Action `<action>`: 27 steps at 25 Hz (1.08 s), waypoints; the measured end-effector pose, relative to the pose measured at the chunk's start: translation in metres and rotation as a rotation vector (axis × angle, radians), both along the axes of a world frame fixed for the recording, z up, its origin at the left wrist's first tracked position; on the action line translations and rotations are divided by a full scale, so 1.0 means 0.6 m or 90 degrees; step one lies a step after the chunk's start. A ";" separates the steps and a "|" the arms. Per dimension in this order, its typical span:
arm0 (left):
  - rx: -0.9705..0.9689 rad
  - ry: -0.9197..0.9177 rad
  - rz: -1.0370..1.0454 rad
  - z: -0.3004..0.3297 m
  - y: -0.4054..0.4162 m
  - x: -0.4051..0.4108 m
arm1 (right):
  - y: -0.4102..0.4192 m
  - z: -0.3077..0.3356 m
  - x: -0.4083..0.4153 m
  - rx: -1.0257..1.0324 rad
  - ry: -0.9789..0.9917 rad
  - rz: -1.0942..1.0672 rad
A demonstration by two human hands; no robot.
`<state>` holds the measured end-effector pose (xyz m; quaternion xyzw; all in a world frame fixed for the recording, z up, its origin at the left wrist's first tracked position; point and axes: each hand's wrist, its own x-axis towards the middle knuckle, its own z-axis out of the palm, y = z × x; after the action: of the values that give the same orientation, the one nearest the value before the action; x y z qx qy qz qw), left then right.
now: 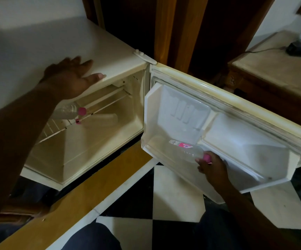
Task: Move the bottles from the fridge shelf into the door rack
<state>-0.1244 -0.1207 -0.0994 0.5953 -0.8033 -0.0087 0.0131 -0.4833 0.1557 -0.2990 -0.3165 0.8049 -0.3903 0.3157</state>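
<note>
The right hand point(211, 166) grips a clear plastic bottle point(187, 150) by its pink cap point(207, 158), fingers curled round the neck. The bottle lies tilted, its long axis running from the cap at the hand up and left toward the hinge, with its base already inside the door rack point(164, 154). It looks as if it is being lowered into the rack, so this first transfer is nearly done but not let go.

The left hand point(70, 76) rests flat and open on the top of the small fridge point(38, 56), holding nothing (it seems to steady the body).

Two more bottles lie on their sides on the wire shelf point(56, 126) inside the fridge. The nearer bottle point(66, 112) sits partly hidden under the left forearm, its pink cap pointing right toward the door. The second bottle point(99, 119) lies just behind it, its small pink cap toward the left. Both lie well apart from the right hand, and the left hand is directly above them, so it is the nearer one for the next pick.

The door rack holds only the one bottle; the compartment beside it on the right point(245, 147) appears empty.
</note>
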 end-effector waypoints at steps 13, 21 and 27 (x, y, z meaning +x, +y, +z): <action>0.013 0.032 0.028 0.006 0.017 -0.005 | -0.225 0.082 0.125 -0.140 0.433 0.248; 0.020 0.050 0.029 0.008 0.015 -0.005 | -0.228 0.080 0.153 -0.156 0.430 0.312; 0.033 0.063 0.037 0.009 0.021 -0.003 | -0.192 0.092 0.193 -0.242 0.341 0.192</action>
<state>-0.1265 -0.1080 -0.0938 0.6172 -0.7837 -0.0586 0.0376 -0.3673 0.0402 -0.2437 -0.5760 0.7163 -0.3848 0.0833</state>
